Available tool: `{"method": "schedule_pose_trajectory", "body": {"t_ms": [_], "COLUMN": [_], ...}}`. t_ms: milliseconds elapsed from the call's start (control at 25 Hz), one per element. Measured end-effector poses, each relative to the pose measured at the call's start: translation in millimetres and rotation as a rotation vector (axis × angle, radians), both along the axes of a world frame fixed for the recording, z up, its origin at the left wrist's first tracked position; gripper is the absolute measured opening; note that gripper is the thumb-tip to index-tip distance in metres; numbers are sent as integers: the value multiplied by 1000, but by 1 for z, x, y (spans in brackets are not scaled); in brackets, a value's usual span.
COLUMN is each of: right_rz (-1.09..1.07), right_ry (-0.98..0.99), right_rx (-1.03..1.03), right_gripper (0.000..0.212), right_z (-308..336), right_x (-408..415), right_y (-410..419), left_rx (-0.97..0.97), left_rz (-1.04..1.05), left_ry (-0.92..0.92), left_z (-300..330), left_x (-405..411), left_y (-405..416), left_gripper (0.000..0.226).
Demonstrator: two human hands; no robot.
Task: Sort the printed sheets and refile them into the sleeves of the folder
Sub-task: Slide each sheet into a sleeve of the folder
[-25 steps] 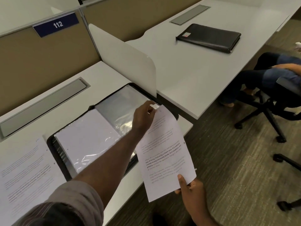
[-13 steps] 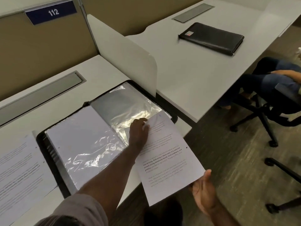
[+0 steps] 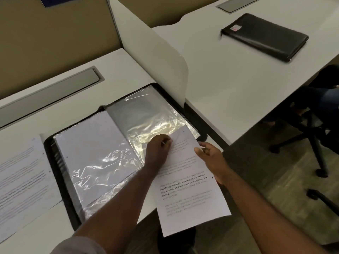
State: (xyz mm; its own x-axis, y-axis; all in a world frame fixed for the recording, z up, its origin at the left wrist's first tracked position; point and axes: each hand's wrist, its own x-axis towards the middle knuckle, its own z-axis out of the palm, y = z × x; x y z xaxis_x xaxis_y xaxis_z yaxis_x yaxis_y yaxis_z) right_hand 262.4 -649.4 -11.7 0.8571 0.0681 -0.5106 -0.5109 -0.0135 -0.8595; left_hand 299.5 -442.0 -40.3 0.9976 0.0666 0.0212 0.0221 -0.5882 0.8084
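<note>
The left hand (image 3: 160, 150) pinches the top part of a printed sheet (image 3: 189, 187) right where it meets the shiny sleeve (image 3: 156, 116). The fingers are curled on the paper, at what looks like the sleeve's open edge. The right hand (image 3: 211, 158) is on the sheet's right edge, with the thumb on top. I cannot see the fingers under the paper, but it looks like it holds the sheet up.

The sheet's top corner lies over the sleeve on the right page of the open folder (image 3: 60, 162). The rest of the sheet hangs out past the edge of the surface (image 3: 128, 70), toward the person. I cannot tell if the corner is inside the sleeve yet or just on top of it.

I think the step is sliding this sheet into that sleeve. To do it well, the left hand should keep the plastic mouth open while the right hand pushes the paper in flat and straight. Go slowly, because thin plastic can catch a corner and fold it.

The left page (image 3: 91, 143) already has a white sheet in its sleeve. More printed sheets (image 3: 20, 180) wait on the surface just left of the folder. A black closed folder (image 3: 266, 36) lies on the next surface, well apart.
</note>
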Motion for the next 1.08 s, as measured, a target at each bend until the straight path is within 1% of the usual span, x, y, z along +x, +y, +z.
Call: {"method": "schedule_pose_trajectory", "body": {"t_ms": [80, 160, 240, 320, 400, 600, 720, 800, 880, 960, 1080], "right_rz": [72, 155, 214, 310, 415, 517, 572, 658, 718, 655, 374], "right_ry": [-181, -314, -395, -453, -503, -508, -523, -525, -522, -497, -455], "right_rx": [-305, -530, -694, -839, -963, -1059, -1118, -1177, -1208, -1205, -1071], "right_gripper": [25, 29, 32, 33, 32, 33, 27, 21, 20, 21, 21], "right_z": [5, 13, 18, 21, 21, 28, 33, 38, 40, 40, 36], "right_x": [20, 36, 49, 57, 62, 75, 74, 70, 69, 71, 75], "right_y": [16, 31, 42, 50, 53, 67, 75, 80, 82, 81, 75], "left_rx": [18, 49, 94, 127, 117, 125, 170, 229, 246, 213, 159], "left_rz": [28, 44, 51, 68, 107, 184, 189, 174, 165, 160, 163], "left_ry": [37, 73, 53, -22, -78, -188, -225, -271, -328, -356, -344], "left_z": [8, 14, 21, 28, 31, 34, 38, 38, 36, 34, 32], "left_x": [5, 9, 12, 17, 23, 23, 23, 24, 22, 17, 13], "left_y": [0, 1, -1, -6, -9, -13, -14, -14, -15, -18, -24], "left_gripper": [4, 6, 8, 10, 11, 8, 9, 9, 9, 8, 7]}}
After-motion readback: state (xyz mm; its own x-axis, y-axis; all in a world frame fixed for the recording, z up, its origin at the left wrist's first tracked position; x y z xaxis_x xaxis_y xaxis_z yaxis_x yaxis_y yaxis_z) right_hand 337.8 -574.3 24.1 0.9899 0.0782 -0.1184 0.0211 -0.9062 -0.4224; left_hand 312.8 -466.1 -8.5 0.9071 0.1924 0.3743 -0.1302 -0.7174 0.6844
